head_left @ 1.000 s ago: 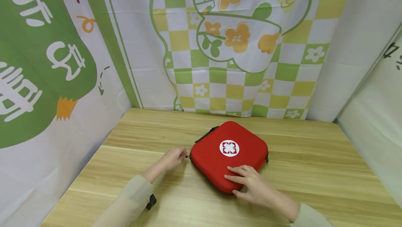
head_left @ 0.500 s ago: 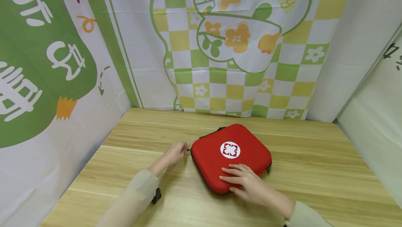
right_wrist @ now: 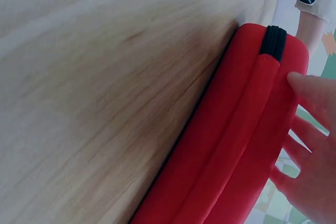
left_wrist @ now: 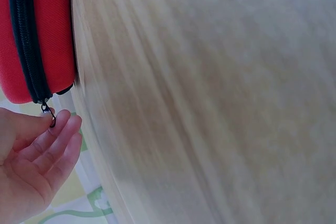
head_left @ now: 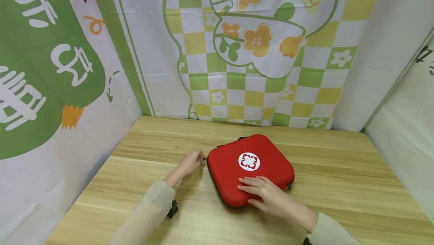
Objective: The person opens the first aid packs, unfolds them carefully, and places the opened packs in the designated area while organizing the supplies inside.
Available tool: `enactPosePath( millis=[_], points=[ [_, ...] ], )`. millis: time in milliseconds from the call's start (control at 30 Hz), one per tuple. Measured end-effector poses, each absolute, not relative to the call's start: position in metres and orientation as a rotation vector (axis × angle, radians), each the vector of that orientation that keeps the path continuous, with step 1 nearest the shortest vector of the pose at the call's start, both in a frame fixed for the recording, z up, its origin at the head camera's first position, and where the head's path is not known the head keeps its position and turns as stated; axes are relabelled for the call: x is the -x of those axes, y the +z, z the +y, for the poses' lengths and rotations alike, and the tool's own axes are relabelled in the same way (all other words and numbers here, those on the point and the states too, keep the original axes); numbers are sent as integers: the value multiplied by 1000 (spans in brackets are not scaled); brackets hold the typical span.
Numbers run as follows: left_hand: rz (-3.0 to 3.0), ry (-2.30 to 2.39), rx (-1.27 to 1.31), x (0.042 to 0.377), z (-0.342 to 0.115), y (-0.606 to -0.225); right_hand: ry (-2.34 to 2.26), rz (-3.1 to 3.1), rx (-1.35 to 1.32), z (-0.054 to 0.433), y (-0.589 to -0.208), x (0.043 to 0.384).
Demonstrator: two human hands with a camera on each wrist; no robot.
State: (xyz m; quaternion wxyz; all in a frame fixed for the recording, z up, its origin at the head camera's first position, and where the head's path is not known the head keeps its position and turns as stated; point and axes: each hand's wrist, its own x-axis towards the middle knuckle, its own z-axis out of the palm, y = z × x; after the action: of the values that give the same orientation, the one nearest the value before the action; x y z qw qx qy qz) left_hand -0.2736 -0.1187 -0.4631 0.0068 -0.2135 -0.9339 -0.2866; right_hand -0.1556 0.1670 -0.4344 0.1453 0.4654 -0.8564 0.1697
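Observation:
A red zippered first-aid case point(head_left: 227, 173) with a white round cross emblem point(head_left: 249, 161) lies on the wooden table, turned at an angle. At its left corner my left hand point(head_left: 190, 163) pinches the zipper pull point(left_wrist: 48, 113) between thumb and fingertips. The black zipper point(left_wrist: 27, 40) runs closed along the side seen in the left wrist view. My right hand point(head_left: 268, 195) rests on the near part of the lid with spread fingers, its thumb point(right_wrist: 300, 80) at the near edge. A second zipper pull point(head_left: 289, 187) hangs at the right corner.
The wooden table point(head_left: 339, 184) extends around the case. A patterned curtain point(head_left: 251, 98) hangs along its back edge, with more printed fabric point(head_left: 112, 132) at the left side. A black strap point(head_left: 172, 209) shows under the left sleeve.
The case has turned slightly clockwise and shifted a little to the right. My left hand moved a bit farther from me with the zipper pull; my right hand stayed on the lid.

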Motion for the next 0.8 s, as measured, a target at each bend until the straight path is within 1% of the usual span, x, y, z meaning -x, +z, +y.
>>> enactPosePath(
  millis=[267,533,667,800],
  points=[
    [-2920,-921,649,276,-117,-464,504,-2487,-1218,178,-440,161],
    [-2917,-987,708,273,-117,-463,521,-2527,-1153,179,-442,161],
    [-2877,-966,795,269,-120,-464,506,-2543,-1149,178,-442,161],
    [-2871,-952,956,256,-120,-463,481,-2535,-1117,176,-443,162]
  ],
)
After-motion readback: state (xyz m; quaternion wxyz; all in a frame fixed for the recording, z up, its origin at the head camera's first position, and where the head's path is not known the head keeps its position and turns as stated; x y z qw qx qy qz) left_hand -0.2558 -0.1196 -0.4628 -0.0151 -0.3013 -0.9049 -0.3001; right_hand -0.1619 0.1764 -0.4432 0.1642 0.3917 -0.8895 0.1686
